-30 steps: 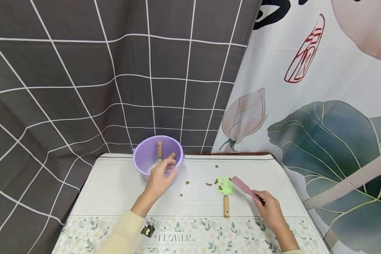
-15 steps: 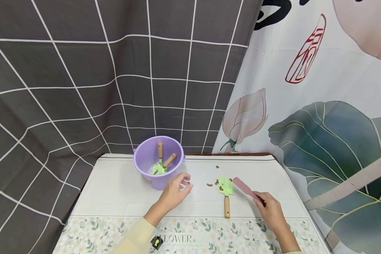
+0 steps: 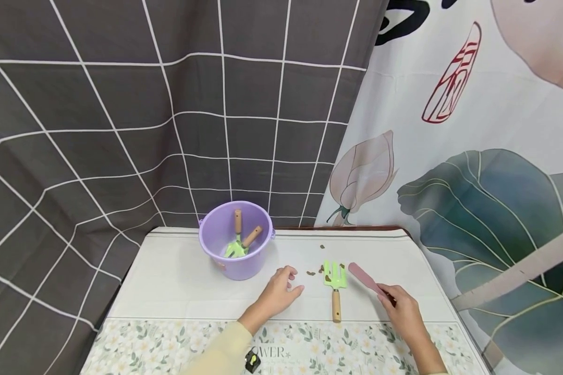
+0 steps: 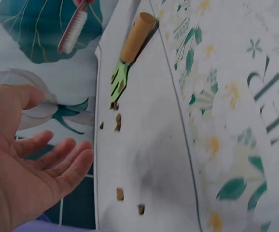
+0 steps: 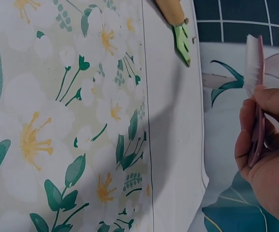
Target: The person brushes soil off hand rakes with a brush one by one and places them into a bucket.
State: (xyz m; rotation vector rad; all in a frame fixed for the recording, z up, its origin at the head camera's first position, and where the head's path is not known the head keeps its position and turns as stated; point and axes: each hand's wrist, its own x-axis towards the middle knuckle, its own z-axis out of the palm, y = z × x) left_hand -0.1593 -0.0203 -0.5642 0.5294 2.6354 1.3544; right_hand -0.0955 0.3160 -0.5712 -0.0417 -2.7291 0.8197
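My right hand point(image 3: 405, 315) grips the dark handle of a pink brush point(image 3: 363, 276), whose white bristles point(image 5: 252, 65) show in the right wrist view. My left hand point(image 3: 277, 297) hovers over the table with relaxed fingers and holds nothing. Between the hands lies a small garden fork point(image 3: 336, 307) with green tines and a wooden handle, the handle toward me. Brown crumbs point(image 3: 311, 273) lie on and beside its tines. Behind my left hand stands a purple bucket point(image 3: 236, 268) holding two wooden-handled green tools point(image 3: 251, 237).
The table point(image 3: 178, 281) has a white cover with a floral band point(image 3: 141, 344) along the front. Another crumb point(image 3: 322, 246) lies near its back edge. A dark grid curtain point(image 3: 192, 83) and a printed white cloth point(image 3: 403, 104) hang behind.
My left hand has come out from over the bucket and moved right toward the fork, baring the tools inside. My right hand and the brush have barely moved.
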